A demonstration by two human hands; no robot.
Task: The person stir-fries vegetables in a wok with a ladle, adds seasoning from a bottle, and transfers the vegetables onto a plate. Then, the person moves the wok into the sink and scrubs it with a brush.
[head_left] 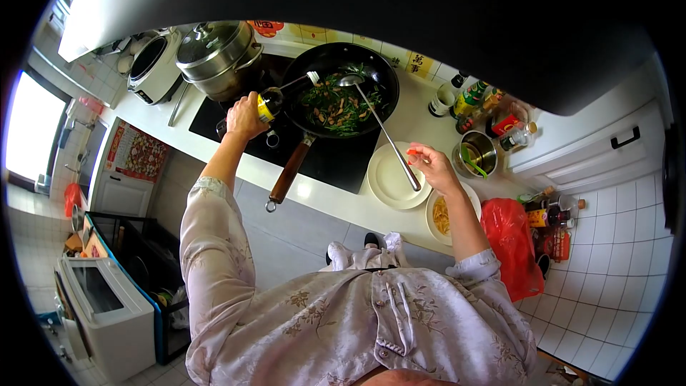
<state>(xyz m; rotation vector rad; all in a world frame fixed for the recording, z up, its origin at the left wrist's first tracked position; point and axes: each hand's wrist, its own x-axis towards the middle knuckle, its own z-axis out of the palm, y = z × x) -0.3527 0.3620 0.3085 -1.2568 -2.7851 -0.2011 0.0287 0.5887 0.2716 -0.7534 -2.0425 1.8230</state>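
White countertop [414, 120] is being overhung by the ladle [350, 81] beside the right hand [434, 166], whose grip isn't being shown clearly. Bottle [269, 104] is being clamped in the left hand [244, 116], tilted toward the pan [383, 75] ahead; greens [325, 106] could be getting drenched by overtilting.

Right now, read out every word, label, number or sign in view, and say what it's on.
"福": red wall sticker, partly hidden.
"萬事": yellow wall tile.
Too small or blurred: labels on the bottle in the left hand, the green bottle and poster.
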